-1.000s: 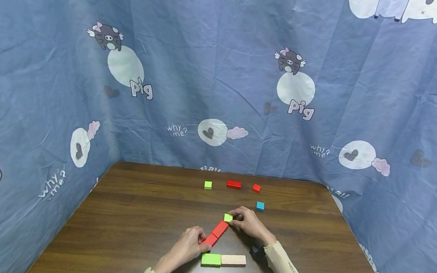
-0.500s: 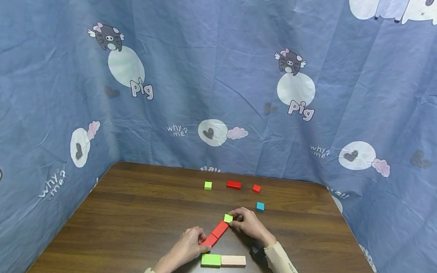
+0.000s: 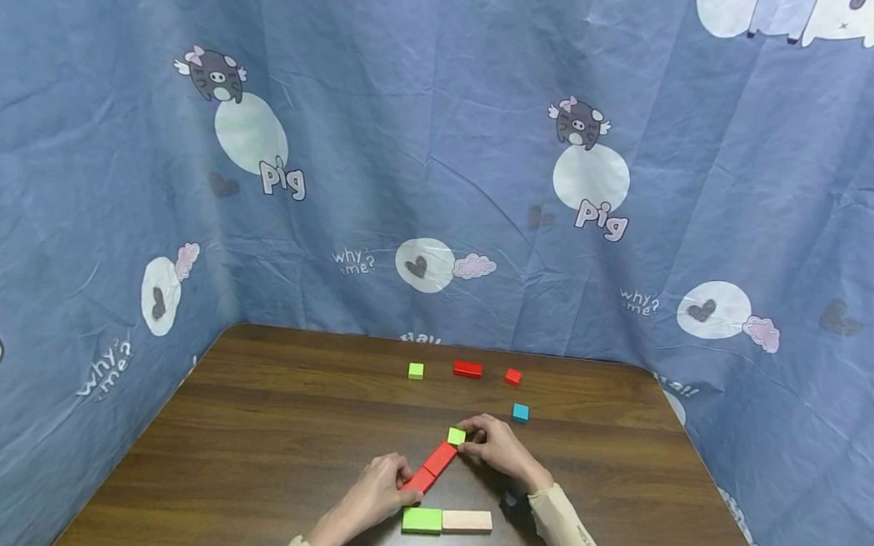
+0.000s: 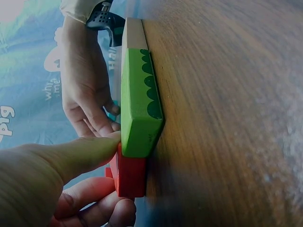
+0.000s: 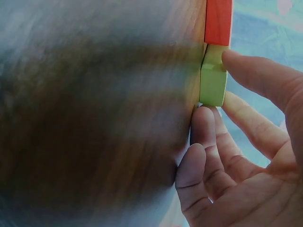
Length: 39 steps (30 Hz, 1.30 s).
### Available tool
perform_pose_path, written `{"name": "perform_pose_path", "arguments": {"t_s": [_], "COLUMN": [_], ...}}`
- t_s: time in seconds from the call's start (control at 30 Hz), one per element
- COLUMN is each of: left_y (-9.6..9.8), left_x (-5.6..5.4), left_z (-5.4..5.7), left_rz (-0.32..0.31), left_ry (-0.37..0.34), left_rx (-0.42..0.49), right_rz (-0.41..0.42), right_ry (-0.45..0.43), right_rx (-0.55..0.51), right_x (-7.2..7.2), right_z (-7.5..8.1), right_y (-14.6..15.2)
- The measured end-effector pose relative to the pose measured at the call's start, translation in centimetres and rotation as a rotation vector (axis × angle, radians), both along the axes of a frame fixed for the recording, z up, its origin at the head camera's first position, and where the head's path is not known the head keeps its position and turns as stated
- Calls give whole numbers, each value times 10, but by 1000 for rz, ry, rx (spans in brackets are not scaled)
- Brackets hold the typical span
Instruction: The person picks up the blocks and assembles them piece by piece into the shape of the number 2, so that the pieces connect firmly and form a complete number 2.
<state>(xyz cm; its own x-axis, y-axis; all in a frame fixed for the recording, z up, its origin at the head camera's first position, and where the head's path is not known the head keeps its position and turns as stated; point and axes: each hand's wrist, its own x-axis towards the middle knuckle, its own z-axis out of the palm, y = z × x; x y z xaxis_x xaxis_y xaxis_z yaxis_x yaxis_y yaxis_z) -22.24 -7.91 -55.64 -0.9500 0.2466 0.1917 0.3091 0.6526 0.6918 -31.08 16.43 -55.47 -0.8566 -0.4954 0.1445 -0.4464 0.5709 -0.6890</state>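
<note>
Two red blocks lie end to end in a slanting row on the table; my left hand (image 3: pixel 375 487) pinches the nearer red block (image 3: pixel 421 480) by its near end, thumb on one side and fingers on the other. The farther red block (image 3: pixel 441 458) meets a light green cube (image 3: pixel 456 436) at the row's far end. My right hand (image 3: pixel 502 448) holds that cube between thumb and fingers, also seen in the right wrist view. Just in front of the row, a green rectangular block (image 4: pixel 139 94) and a pale wood block (image 3: pixel 466 522) form a second line, end to end.
Toward the back of the brown table (image 3: pixel 265 417) lie another light green cube (image 3: pixel 416 371), a red block (image 3: pixel 468 370) and a small red cube (image 3: pixel 513 377). A blue cube (image 3: pixel 520 413) sits just beyond the right hand. A blue printed cloth (image 3: pixel 431 181) hangs behind.
</note>
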Motion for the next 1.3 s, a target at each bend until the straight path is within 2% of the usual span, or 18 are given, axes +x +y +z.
{"name": "perform_pose_path", "arguments": {"t_s": [0.43,0.6,0.63,0.73,0.97,1.13,1.3], "left_y": [0,0,0,0,0,0,0], "left_x": [1,1,1,1,1,1,1], "left_z": [0,1,1,1,1,1,0], "left_rz": [-1,-2,-2,0,-6,-8,-8], "left_ry": [21,9,6,1,17,28,23], "left_rx": [1,3,3,4,9,6,10], "right_rz": [-53,-62,-63,-76,-60,-66,-94], "right_ry": [-49,-92,-103,-127,-194,-161,-191], "right_rx": [-28,-99,-114,-142,-257,-289,-320], "right_x": [-4,-4,-1,1,15,15,13], "right_z": [-1,-2,2,3,25,23,19], "right_y": [6,11,11,14,15,20,28]}}
